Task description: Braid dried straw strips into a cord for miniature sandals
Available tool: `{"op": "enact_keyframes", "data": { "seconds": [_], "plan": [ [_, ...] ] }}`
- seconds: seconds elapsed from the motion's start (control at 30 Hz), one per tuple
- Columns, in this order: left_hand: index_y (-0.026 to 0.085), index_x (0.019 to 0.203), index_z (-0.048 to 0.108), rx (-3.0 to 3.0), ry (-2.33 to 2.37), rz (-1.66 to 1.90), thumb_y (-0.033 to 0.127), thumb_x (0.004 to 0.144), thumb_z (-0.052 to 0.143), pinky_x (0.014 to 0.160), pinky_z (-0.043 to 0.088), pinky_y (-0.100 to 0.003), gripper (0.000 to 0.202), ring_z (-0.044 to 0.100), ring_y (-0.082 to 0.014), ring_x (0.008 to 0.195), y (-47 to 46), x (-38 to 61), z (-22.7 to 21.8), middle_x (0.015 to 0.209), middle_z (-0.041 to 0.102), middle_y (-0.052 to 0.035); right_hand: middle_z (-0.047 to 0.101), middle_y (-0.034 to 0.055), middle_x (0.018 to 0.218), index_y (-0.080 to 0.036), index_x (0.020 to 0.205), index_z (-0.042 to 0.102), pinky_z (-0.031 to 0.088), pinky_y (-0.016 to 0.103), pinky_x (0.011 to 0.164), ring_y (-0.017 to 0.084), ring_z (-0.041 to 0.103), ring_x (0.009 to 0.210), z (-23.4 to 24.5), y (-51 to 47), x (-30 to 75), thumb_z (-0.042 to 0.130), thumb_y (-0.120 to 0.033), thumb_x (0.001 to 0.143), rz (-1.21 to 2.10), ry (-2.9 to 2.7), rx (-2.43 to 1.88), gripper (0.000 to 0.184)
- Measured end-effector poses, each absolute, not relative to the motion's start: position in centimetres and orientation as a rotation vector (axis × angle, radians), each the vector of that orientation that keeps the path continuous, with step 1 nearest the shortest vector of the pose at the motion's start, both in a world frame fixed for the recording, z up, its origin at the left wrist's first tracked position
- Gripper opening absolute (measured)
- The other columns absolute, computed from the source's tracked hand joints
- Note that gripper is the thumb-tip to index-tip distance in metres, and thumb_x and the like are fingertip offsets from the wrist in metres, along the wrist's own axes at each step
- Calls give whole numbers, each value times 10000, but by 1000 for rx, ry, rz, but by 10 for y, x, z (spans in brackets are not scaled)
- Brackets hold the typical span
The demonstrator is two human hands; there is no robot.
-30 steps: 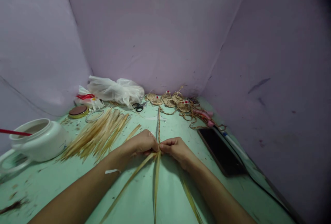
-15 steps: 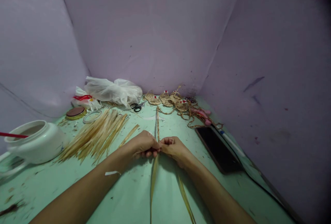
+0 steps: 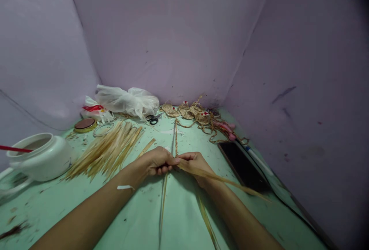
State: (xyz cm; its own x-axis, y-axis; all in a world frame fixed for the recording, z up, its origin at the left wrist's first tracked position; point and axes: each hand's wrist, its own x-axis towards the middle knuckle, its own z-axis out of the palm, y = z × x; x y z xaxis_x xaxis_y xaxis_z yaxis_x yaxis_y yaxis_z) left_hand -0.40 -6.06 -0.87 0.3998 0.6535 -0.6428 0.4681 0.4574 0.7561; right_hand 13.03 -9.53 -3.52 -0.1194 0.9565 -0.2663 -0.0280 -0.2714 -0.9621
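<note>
A thin braided straw cord (image 3: 176,138) runs from the back of the table toward me, and both hands pinch its near end. My left hand (image 3: 160,160) is closed on the braid's end, its fingers curled under. Close against it, my right hand (image 3: 194,164) grips the strands between thumb and fingers. One flat straw strand (image 3: 225,179) lies across my right hand and wrist, pointing right. Other loose strands (image 3: 163,196) hang toward me, one below the left hand and one passing under the right forearm. The exact hold at the fingertips is hidden.
Left: a bundle of dry straw strips (image 3: 108,152), a white pot (image 3: 43,157) with a red stick, a round tin (image 3: 85,125). Back: a plastic bag (image 3: 129,102), scissors (image 3: 154,118), woven straw pieces (image 3: 186,110) with red beads. Right: a phone (image 3: 242,165) and a black cable (image 3: 291,204).
A flat strand that hung straight down below the hands now lies over my right hand and wrist toward the right. Another strand below the left hand has shifted slightly left.
</note>
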Motion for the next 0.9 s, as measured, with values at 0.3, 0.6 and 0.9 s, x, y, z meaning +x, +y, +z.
{"op": "enact_keyframes", "data": {
  "seconds": [0.3,0.6,0.9],
  "plan": [
    [136,502,495,1327,1160,252,452,452,701,274,98,-195,381,208,-26,245,-61,-6,-10,314,340,82,601,19,519,-97,657,660,331,195,473,69,473,441,-31,-94,146,722,-300,456,1877,-980,-1108,292],
    [134,566,473,1178,953,326,351,496,700,274,147,-152,322,316,-25,280,-56,-14,-18,402,436,64,594,5,510,-104,554,625,339,193,520,66,485,482,-29,-90,146,766,-256,377,1842,-916,-1064,273],
    [114,590,519,1110,982,377,260,519,624,268,171,-154,193,353,-42,275,-57,-12,-22,406,464,39,566,-5,494,-121,560,587,369,219,567,86,503,506,-31,-92,143,739,-219,367,1774,-891,-1042,264]
  ]
}}
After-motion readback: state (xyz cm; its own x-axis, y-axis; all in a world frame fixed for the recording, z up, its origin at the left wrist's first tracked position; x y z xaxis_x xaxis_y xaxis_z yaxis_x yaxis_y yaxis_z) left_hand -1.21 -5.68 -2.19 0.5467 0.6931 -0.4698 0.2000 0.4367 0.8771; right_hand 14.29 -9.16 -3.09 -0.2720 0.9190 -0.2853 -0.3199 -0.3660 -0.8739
